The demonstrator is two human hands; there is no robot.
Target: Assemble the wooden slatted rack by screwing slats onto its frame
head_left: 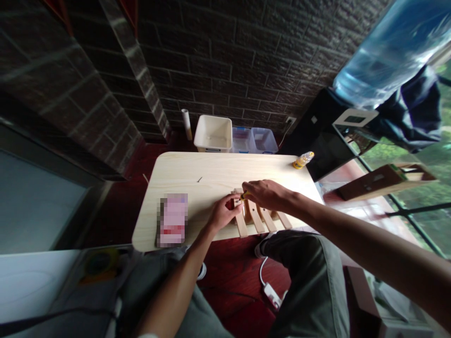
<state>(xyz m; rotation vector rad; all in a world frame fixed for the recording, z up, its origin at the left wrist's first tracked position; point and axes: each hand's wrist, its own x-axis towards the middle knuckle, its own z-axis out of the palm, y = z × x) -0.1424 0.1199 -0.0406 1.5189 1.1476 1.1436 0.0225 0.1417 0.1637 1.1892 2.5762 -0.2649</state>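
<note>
My right hand (263,191) is closed around a screwdriver with a yellow and dark handle (245,195), its tip pointing left and down. Under that tip lies the leftmost wooden slat (241,226) of a small slatted wooden piece. My left hand (225,211) grips this slat near its far end, thumb and fingers bent around the spot where the tool meets it. Further slats (257,219) run side by side to the right, with dark round spots on some. Whatever sits between the left fingertips is too small to make out.
The pale wooden table (197,164) carries a blurred-out pink item (174,220), a small dark screw-like piece (199,180) and a yellow-based clear bottle (303,160). Behind it stand a cream bin (213,133) and clear plastic boxes (263,140). A power strip (272,295) lies on the floor.
</note>
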